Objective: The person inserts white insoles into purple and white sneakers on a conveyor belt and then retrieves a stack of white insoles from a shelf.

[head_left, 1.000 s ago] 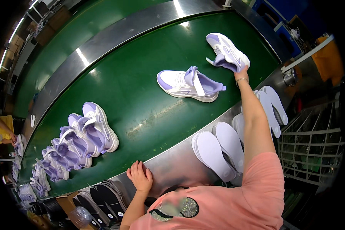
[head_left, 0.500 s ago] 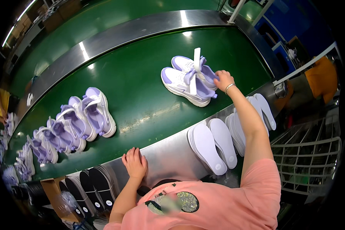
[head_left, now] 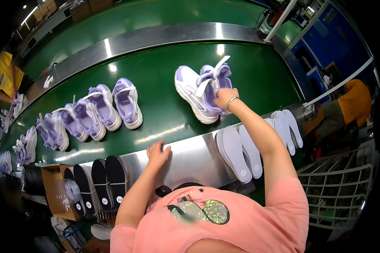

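My right hand (head_left: 226, 98), with a silver bangle at its wrist, is closed around the heel and collar of a white and lilac sneaker (head_left: 190, 81). The sneaker's toe points away, and its white strap hangs loose. Just right of it stands the matching sneaker (head_left: 224, 76), its strap sticking up; my forearm and hand do not cover it. Low at the front edge of the green belt (head_left: 160, 99), my left hand (head_left: 158, 154) rests by the metal ledge (head_left: 185, 162). Its fingers are loosely bent and apart, holding nothing.
Several lilac sneakers (head_left: 128, 103) line the belt at left. Pale insoles (head_left: 233, 156) lie on the ledge at right, black insoles (head_left: 116, 179) at left beside a cardboard box (head_left: 52, 185). A wire basket (head_left: 333, 185) stands at right. A person in yellow (head_left: 6, 78) is at far left.
My right hand has shifted left from the farther sneaker's heel to the nearer one's. That sneaker has turned, its toe now pointing farther away. My left hand's fingers have bent more.
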`<state>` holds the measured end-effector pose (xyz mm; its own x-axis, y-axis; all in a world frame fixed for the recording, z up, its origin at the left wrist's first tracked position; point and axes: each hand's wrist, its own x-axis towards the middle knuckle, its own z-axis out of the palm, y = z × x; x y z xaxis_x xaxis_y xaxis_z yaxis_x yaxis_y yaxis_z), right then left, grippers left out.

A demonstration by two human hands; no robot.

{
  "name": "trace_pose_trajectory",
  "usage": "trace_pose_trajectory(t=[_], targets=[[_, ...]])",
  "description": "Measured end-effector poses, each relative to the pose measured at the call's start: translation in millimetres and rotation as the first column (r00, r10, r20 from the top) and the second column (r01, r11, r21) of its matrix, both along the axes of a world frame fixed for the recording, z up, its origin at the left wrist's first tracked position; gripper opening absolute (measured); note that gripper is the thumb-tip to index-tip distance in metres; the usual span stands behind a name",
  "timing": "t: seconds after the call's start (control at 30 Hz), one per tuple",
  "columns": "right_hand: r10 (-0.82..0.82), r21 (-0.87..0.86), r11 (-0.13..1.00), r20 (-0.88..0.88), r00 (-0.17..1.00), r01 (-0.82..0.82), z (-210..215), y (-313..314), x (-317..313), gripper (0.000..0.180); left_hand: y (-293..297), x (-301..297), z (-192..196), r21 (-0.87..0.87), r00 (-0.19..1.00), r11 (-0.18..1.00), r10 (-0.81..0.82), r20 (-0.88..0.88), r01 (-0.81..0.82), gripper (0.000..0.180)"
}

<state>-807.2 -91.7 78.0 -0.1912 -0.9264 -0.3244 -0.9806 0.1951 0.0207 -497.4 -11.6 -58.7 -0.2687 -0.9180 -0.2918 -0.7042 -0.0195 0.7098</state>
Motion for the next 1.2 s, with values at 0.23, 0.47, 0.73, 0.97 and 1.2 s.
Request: trace_pose_trajectory(t=[0.23, 0.47, 0.73, 0.97, 1.2], targets=[[0.266, 0.04, 0.963, 0.004, 0.964, -0.266, 12.9, 102.6, 112.5, 0.026, 7.9, -34.3, 89.6, -0.584, 0.957, 0.803, -0.067, -0.283, -0.116, 0.063], [0.24, -0.035, 0.971, 0.109, 0.965, -0.237, -30.9, 195.5, 140.5, 0.033, 35.4, -5.8, 39.1, -0.222, 0.863, 0.972, -0.043, -0.504, -0.082, 0.021], [0.337, -0.552, 0.828, 0.353, 0.873, -0.097, -21.5, 219.1, 80.7, 0.014, 18.4, -6.6, 41.2, 0.172, 0.801, 0.977, 0.202, -0.564, -0.125, 0.043], [-0.289, -0.259, 0.912, 0.139, 0.947, 0.317, -76.3, 245.7, 14.1, 0.033, 31.2, -19.6, 57.2, 0.158, 0.734, 0.981, 0.19, -0.652, -0.113, 0.037], [-0.339, -0.261, 0.891, 0.164, 0.927, 0.372, -56.4, 241.8, 10.6, 0.036, 41.4, -18.5, 40.9, -0.438, 0.932, 0.899, -0.164, -0.324, 0.006, 0.035]])
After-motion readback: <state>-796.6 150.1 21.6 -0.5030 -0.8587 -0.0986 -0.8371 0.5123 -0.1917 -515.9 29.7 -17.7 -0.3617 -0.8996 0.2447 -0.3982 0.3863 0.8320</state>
